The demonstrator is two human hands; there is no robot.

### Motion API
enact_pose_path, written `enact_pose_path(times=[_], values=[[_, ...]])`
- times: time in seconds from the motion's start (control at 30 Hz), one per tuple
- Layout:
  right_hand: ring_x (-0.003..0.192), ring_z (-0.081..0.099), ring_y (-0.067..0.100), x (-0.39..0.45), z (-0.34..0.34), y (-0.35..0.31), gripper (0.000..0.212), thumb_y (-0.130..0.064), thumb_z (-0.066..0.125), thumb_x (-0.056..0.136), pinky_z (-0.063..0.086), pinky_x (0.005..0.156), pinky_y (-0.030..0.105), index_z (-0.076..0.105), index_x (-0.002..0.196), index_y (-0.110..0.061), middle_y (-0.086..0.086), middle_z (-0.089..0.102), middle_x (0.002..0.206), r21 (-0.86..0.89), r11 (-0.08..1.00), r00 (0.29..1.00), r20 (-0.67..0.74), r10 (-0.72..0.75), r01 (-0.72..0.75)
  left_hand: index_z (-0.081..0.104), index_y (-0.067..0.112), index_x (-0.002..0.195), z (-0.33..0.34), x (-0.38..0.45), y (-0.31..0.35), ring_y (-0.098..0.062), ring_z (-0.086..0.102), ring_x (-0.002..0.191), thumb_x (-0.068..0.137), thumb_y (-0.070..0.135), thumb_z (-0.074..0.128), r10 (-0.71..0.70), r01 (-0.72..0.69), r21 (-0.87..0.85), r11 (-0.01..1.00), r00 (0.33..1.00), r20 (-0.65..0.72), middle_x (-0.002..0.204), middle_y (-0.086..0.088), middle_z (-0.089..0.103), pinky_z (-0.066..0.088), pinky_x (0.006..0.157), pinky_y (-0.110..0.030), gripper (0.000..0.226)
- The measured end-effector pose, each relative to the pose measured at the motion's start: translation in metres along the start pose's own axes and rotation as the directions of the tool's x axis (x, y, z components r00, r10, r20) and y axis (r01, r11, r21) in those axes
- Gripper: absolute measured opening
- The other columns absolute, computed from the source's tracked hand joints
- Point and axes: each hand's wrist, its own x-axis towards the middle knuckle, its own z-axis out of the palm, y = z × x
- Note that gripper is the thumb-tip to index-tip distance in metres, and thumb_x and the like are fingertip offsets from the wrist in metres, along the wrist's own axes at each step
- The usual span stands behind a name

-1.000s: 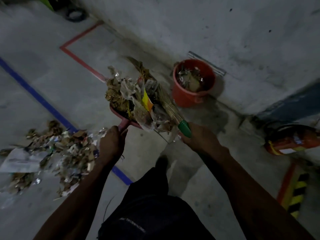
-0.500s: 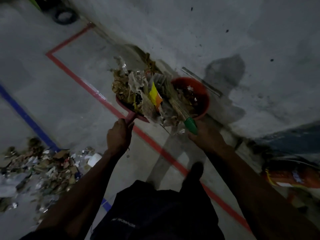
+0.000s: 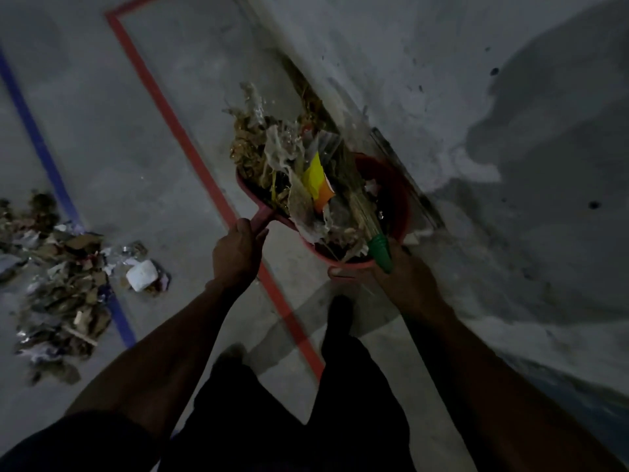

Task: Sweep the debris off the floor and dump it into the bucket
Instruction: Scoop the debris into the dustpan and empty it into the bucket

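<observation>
- Head view: left hand (image 3: 238, 255) clenched round the handle of the loaded dustpan (image 3: 262, 214), held raised beside and partly over the red bucket (image 3: 396, 199) at the wall's foot.
- Right hand (image 3: 405, 279) wrapped round the broom (image 3: 379, 247) at its green collar, bristles pressing the heaped debris (image 3: 289, 165) onto the pan.
- Dumping step in hand, apparently; next, tipping the pan's lip over the rim and raking the load in.
- More litter (image 3: 64, 287) left on the floor, well apart, across the blue line (image 3: 37, 137).
</observation>
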Motion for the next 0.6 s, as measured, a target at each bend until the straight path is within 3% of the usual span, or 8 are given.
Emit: enact_pose_path(times=[0.2, 0.3, 0.37, 0.6], values=[[0.097, 0.064, 0.035, 0.062, 0.011, 0.059, 0.065, -0.040, 0.062, 0.091, 0.051, 0.075, 0.036, 0.036, 0.149, -0.024, 0.012, 0.067, 0.107, -0.002, 1.000, 0.999, 0.030, -0.012, 0.012, 0.050, -0.001, 0.100, 0.056, 0.033, 0.029, -0.041, 0.058, 0.071, 0.097, 0.037, 0.053, -0.058, 0.056, 0.066, 0.996, 0.998, 0.028, 0.092, -0.023, 0.059, 0.031, 0.053, -0.037, 0.037], [0.103, 0.063, 0.034, 0.080, 0.024, 0.081, 0.063, -0.039, 0.064, 0.091, 0.053, 0.082, 0.041, 0.040, 0.147, -0.020, 0.012, 0.066, 0.112, 0.016, 0.999, 0.999, 0.029, 0.040, -0.040, 0.051, -0.001, 0.099, 0.081, 0.049, 0.033, -0.041, 0.058, 0.071, 0.095, 0.033, 0.056, -0.024, 0.021, 0.095, 0.995, 0.999, 0.038, 0.092, -0.023, 0.058, 0.030, 0.052, -0.037, 0.035], [0.105, 0.063, 0.035, 0.086, 0.033, 0.096, 0.064, -0.035, 0.068, 0.089, 0.051, 0.082, 0.037, 0.044, 0.146, -0.017, 0.014, 0.067, 0.114, 0.047, 0.998, 0.999, -0.006, 0.036, -0.035, 0.051, -0.002, 0.099, 0.097, 0.056, 0.033, -0.041, 0.058, 0.070, 0.095, 0.032, 0.057, -0.002, -0.005, 0.122, 0.992, 0.998, 0.055, 0.092, -0.022, 0.058, 0.029, 0.051, -0.037, 0.035], [0.106, 0.062, 0.035, 0.093, 0.051, 0.137, 0.066, -0.037, 0.066, 0.090, 0.051, 0.083, 0.038, 0.039, 0.148, -0.019, 0.012, 0.064, 0.120, 0.036, 0.985, 0.983, 0.085, 0.164, -0.167, 0.051, 0.002, 0.102, 0.138, 0.069, 0.038, -0.037, 0.059, 0.074, 0.094, 0.032, 0.056, 0.024, -0.063, 0.223, 0.973, 0.985, 0.174, 0.094, -0.017, 0.058, 0.032, 0.049, -0.035, 0.031]])
